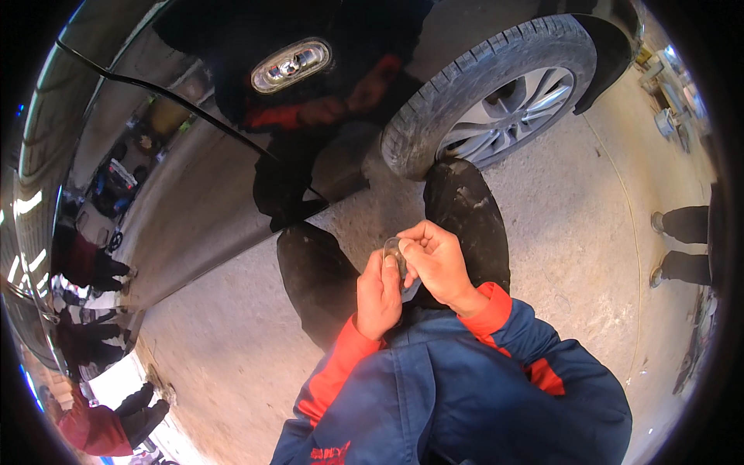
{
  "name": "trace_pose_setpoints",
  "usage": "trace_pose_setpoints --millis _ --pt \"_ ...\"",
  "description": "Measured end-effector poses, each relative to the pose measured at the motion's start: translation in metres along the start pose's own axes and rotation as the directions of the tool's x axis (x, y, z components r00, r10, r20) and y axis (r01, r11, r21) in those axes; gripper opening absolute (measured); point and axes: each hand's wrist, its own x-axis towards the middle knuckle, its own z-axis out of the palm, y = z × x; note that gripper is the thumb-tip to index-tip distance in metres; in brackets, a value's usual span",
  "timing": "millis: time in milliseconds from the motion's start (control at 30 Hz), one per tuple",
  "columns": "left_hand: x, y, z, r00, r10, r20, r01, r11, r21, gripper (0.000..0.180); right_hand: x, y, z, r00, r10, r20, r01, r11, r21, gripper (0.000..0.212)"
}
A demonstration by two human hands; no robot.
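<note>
A pale, stained concrete floor (566,232) spreads beneath a glossy black car body (232,39), which fills the far and left sides and mirrors its surroundings. In a navy jacket with orange-red cuffs (496,387) and black trousers (473,201), a person is crouched facing it. Someone in a dark red top (101,430) is at the near left; another person's dark-trousered legs (686,225) stand at the far right. A black rubber tyre (411,116) around a silver multi-spoke wheel (535,105) sits far right of centre, just beyond the right knee. Left of it, an oval clear-and-chrome side lamp (292,67) is set in the panel. Over the gap between the knees, the left hand (380,291) grips a small, transparent, rounded piece (392,246) along its left side, while the right hand (438,263) pinches its edge between thumb and forefinger; its lower part is largely hidden by fingers.
</note>
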Motion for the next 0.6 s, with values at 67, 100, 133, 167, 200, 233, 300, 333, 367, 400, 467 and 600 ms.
trace_pose_setpoints --millis 67,100,133,167,200,233,300,333,367,400,467,600 --pt "0.001 -0.002 -0.005 0.999 0.010 0.036 -0.011 0.999 0.050 0.029 0.002 -0.004 -0.005 0.998 0.044 0.038 -0.044 0.999 0.014 0.008" --pt "0.000 -0.003 -0.007 0.998 0.004 0.059 -0.008 0.997 0.070 0.029 0.003 -0.007 -0.007 0.996 0.064 0.063 -0.066 0.997 0.032 0.009" --pt "0.001 -0.003 -0.008 0.998 0.002 0.071 -0.006 0.998 0.065 0.028 0.003 -0.009 -0.009 0.994 0.086 0.068 -0.087 0.996 0.011 0.009" --pt "0.001 -0.003 -0.009 0.996 0.000 0.084 -0.005 0.998 0.060 0.028 0.004 -0.011 -0.011 0.992 0.102 0.074 -0.103 0.995 0.001 0.009" --pt "0.001 -0.002 -0.009 0.995 -0.002 0.097 -0.004 0.998 0.056 0.027 0.004 -0.013 -0.012 0.990 0.121 0.073 -0.121 0.993 -0.009 0.010" --pt "0.001 -0.001 -0.010 0.994 0.024 0.107 -0.034 0.995 0.090 0.027 0.005 -0.015 -0.014 0.988 0.132 0.085 -0.131 0.991 -0.017 0.010" --pt "0.001 0.000 -0.012 0.989 0.072 0.128 -0.092 0.984 0.154 0.025 0.006 -0.018 -0.017 0.981 0.173 0.088 -0.169 0.985 -0.045 0.011" --pt "0.002 0.001 -0.016 0.985 0.063 0.161 -0.094 0.977 0.192 0.024 0.007 -0.019 -0.018 0.980 0.173 0.101 -0.165 0.983 -0.077 0.012" --pt "0.004 0.002 -0.019 0.980 0.047 0.196 -0.092 0.969 0.229 0.023 0.008 -0.020 -0.020 0.977 0.189 0.099 -0.177 0.977 -0.116 0.012" --pt "0.004 0.002 -0.020 0.977 -0.001 0.213 -0.061 0.958 0.282 0.023 0.007 -0.020 -0.020 0.977 0.191 0.098 -0.175 0.973 -0.148 0.013" --pt "0.003 0.000 -0.017 0.984 0.059 0.168 -0.098 0.968 0.231 0.023 0.007 -0.016 -0.017 0.983 0.170 0.072 -0.160 0.979 -0.128 0.012" --pt "0.001 -0.007 0.003 0.995 -0.081 0.053 0.083 0.996 -0.045 0.022 0.004 -0.003 -0.008 0.993 0.111 0.035 -0.112 0.994 0.007 0.012"
